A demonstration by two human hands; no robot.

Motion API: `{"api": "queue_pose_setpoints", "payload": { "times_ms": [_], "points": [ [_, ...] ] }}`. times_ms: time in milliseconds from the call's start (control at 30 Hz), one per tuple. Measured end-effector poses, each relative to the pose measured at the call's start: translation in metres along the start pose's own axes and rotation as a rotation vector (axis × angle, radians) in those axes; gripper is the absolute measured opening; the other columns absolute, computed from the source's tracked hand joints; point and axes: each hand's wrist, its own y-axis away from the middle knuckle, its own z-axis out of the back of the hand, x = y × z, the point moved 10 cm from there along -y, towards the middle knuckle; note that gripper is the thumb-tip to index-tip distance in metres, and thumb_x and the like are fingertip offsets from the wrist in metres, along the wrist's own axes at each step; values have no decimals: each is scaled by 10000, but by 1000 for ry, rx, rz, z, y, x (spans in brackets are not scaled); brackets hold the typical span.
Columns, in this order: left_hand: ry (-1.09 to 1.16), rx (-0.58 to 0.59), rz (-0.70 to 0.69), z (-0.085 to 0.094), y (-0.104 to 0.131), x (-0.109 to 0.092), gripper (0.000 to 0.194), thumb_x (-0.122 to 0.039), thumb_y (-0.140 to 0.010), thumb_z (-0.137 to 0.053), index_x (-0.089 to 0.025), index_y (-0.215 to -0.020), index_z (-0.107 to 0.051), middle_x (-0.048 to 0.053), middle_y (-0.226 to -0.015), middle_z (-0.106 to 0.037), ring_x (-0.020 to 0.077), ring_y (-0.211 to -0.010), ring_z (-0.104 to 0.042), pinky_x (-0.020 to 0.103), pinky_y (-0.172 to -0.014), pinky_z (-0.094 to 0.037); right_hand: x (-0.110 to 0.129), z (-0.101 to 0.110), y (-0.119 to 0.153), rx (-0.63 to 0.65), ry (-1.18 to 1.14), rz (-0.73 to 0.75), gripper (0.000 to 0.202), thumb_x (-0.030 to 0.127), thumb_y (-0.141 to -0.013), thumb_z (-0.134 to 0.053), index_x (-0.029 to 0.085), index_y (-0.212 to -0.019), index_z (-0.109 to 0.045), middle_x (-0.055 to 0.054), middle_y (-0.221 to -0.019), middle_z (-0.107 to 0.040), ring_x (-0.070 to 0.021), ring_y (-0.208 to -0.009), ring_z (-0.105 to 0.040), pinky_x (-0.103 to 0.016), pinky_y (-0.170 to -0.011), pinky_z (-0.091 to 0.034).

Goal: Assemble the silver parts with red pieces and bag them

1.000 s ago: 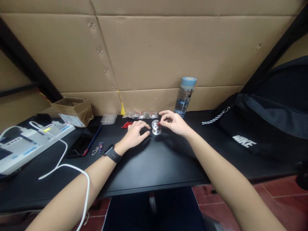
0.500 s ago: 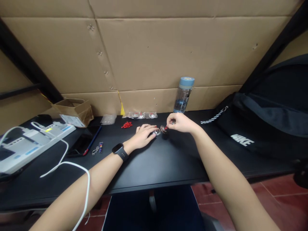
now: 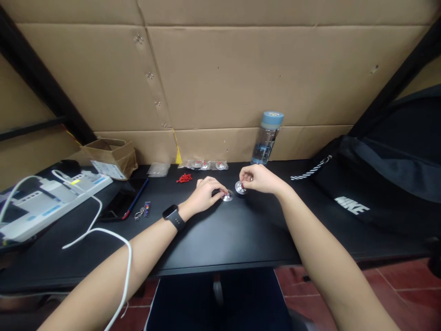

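Near the middle of the desk, my left hand [image 3: 206, 194] pinches the red centre of a small silvery finger cymbal [image 3: 228, 196], which lies level at or just above the black surface. My right hand [image 3: 259, 178] has its fingers closed on the red cord of a second finger cymbal [image 3: 240, 187]. That one hangs tilted, its shiny face turned toward me, a small gap to the right of the first. A dark smartwatch [image 3: 173, 217] is on my left wrist.
A water bottle [image 3: 267, 138] stands behind my right hand. Red cord [image 3: 184, 178], clear packets [image 3: 203, 164], a phone [image 3: 124, 200] and a keychain [image 3: 147, 209] lie left. A white cable [image 3: 113, 233] crosses my left forearm. A black backpack [image 3: 379, 184] sits right.
The right cymbal has turned from edge-on to face me, and a gap shows between the two. My left fingers have drawn up from covering their cymbal to pinching its centre.
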Motion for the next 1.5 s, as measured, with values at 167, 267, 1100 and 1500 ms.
{"api": "queue_pose_setpoints", "payload": {
  "times_ms": [167, 267, 1100, 1500],
  "points": [
    [1, -5, -3, 2, 3, -4, 166, -282, -964, -605, -311, -1008, -762, 3, -1019, -754, 222, -1068, -589, 382, -925, -364, -10, -9, -3, 41, 62, -24, 110, 117, -687, -626, 185, -769, -655, 19, -646, -682, -133, -605, -630, -225, -595, -450],
    [-9, -21, -7, 6, 3, -5, 172, -305, -969, -592, -306, -1035, -750, 7, -1015, -753, 223, -1059, -595, 382, -925, -371, -13, -13, -3, 60, 74, -20, 107, 129, -682, -634, 186, -769, -655, 18, -664, -683, -133, -604, -622, -227, -581, -434],
    [-450, -90, 774, 126, 85, 232, 672, -455, -866, -583, -307, -1499, -409, 127, -1401, -629, 382, -1375, -416, 543, -1048, -286, -29, -19, -4, 123, 65, -81, 130, 161, -687, -596, 194, -792, -665, -3, -698, -708, -163, -652, -645, -251, -620, -450],
    [-483, -144, 784, 138, 89, 228, 502, -535, -852, -602, -283, -1285, -639, 102, -1224, -734, 377, -1242, -558, 523, -1007, -325, -30, -20, -4, 140, 56, -107, 119, 176, -696, -600, 194, -790, -671, -5, -680, -702, -167, -637, -639, -256, -617, -452]
  ]
}}
